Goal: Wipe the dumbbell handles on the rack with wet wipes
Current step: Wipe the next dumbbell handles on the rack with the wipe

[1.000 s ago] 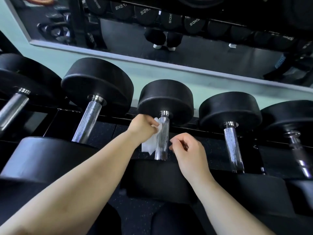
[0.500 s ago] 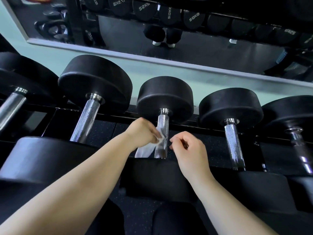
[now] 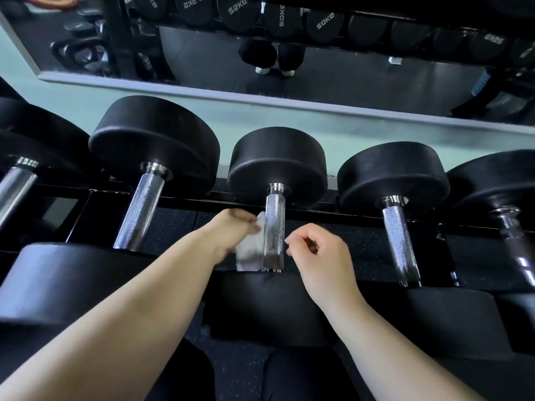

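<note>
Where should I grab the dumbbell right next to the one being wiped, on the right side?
Probably its shiny, rough metal handle, in the middle, reaching down from above. It is the only thin part; the round black ends are too fat for fingers, and other dumbbells sit close on both sides.

Centre handle: chromed metal, knurled grip, bright and glossy, with a smooth polished collar.
Dumbbell heads: black, rubber-like, smooth, matt.
Wet wipe: white, soft cloth-like sheet, crumpled, matt.
Rack rail: black painted metal, glossy.
Floor: black, speckled, rough, matt.
Mirror: glossy glass in a grey matt frame.
</note>
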`<act>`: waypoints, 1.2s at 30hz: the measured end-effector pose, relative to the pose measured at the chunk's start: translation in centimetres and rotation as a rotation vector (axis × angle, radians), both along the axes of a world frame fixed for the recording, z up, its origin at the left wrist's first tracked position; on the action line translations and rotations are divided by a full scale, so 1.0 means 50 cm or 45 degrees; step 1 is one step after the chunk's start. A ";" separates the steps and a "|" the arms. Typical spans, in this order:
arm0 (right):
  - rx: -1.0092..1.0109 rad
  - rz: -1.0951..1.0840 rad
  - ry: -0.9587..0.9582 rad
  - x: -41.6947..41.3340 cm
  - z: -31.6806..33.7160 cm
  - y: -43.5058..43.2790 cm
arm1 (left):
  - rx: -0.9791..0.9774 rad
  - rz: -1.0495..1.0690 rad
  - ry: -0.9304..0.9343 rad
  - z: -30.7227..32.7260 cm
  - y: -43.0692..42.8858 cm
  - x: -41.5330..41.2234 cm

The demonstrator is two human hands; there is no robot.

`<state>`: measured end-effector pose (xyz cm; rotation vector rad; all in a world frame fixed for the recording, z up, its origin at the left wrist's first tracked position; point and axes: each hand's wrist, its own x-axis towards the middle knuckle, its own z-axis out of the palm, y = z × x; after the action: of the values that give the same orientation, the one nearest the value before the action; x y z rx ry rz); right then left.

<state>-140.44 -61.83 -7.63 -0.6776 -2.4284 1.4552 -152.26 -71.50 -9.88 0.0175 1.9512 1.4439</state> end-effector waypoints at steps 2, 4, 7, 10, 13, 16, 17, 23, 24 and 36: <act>0.000 -0.006 0.003 0.000 -0.001 0.000 | 0.302 0.254 -0.237 0.002 0.021 -0.011; 0.019 -0.019 0.008 0.001 -0.003 -0.001 | 0.459 0.344 -0.325 -0.002 0.032 -0.020; 0.046 -0.019 0.010 -0.001 -0.003 0.000 | 0.422 0.251 -0.300 -0.016 0.029 -0.021; 0.087 0.002 0.004 0.001 -0.004 -0.001 | 0.085 -0.057 -0.213 -0.028 0.018 -0.012; 0.103 -0.006 0.013 0.001 -0.004 -0.001 | 0.030 -0.141 -0.227 -0.028 0.018 -0.012; 0.100 -0.013 0.013 0.001 -0.005 0.000 | 0.231 0.053 -0.230 -0.029 0.022 -0.022; 0.100 -0.015 0.012 0.001 -0.005 0.000 | 0.311 0.111 -0.240 -0.028 0.022 -0.024; 0.144 -0.009 0.015 0.003 -0.004 0.001 | 0.148 -0.166 -0.148 -0.037 0.003 -0.015; 0.141 -0.007 0.014 0.003 -0.004 0.001 | 0.097 -0.203 -0.138 -0.037 0.002 -0.013; 0.157 -0.003 0.013 0.004 0.003 -0.002 | -0.073 -0.236 -0.023 -0.009 -0.010 -0.028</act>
<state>-140.22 -61.92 -7.49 -0.6438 -2.4842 1.2917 -153.68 -71.99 -10.34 0.1549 1.9209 1.2634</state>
